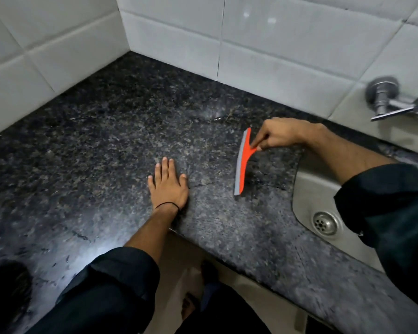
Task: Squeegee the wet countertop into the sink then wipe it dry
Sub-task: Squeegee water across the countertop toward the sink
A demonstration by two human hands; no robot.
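An orange squeegee (242, 162) with a grey rubber blade stands on the dark speckled granite countertop (106, 141), its blade edge facing left. My right hand (278, 133) is shut on its handle, just left of the steel sink (323, 196). My left hand (168, 184) lies flat on the countertop with fingers spread, to the left of the squeegee and holding nothing. A small wet patch (217, 118) glistens near the back wall, beyond the squeegee.
White tiled walls (179, 32) meet in a corner behind the countertop. A chrome tap (386, 97) juts from the wall above the sink, whose drain (325, 222) is visible. The countertop's front edge runs diagonally at lower right, with floor and my feet below.
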